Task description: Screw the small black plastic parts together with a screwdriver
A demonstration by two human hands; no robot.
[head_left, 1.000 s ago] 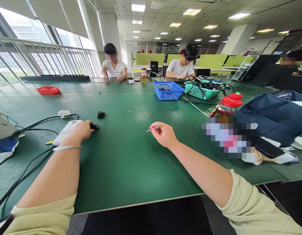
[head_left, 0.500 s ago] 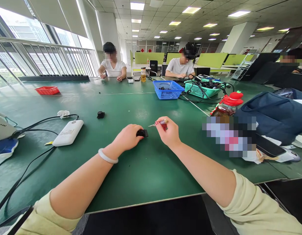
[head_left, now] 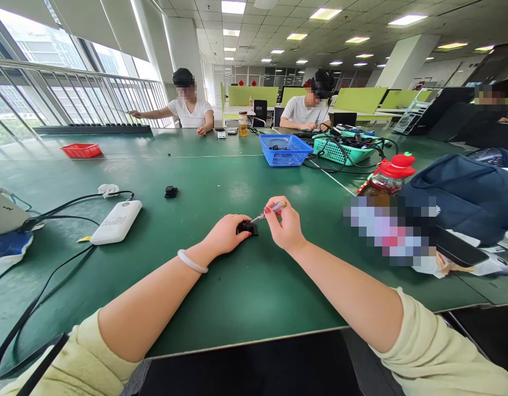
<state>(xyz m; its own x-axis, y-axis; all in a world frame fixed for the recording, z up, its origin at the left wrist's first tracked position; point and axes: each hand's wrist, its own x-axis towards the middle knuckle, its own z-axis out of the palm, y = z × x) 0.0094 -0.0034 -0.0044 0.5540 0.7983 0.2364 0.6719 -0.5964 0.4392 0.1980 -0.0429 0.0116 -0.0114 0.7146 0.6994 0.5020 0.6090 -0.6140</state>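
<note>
My left hand (head_left: 226,235) is closed around a small black plastic part (head_left: 249,229), holding it down on the green table (head_left: 237,297). In my right hand (head_left: 286,226) is a screwdriver (head_left: 274,208) with a clear handle and a thin metal shaft. Its shaft slants down to the left, and the tip meets the top of the black part or lies just above it; I cannot tell which. My fingers hide part of the handle and the left end of the black part. Another small black piece (head_left: 170,191) lies apart, further left.
To the left lie a white power bank (head_left: 116,223) with black cables and a crumpled tissue (head_left: 108,190). A red tray (head_left: 81,150), a blue basket (head_left: 286,159) and a green basket (head_left: 332,152) of cables stand further back. A red-lidded jar (head_left: 388,173) and dark blue bag (head_left: 456,192) are right. Two people sit opposite.
The screwdriver has come down to the left, its tip now at the black part. My left hand has turned and shifted slightly right with the part. One person opposite has stretched an arm out sideways.
</note>
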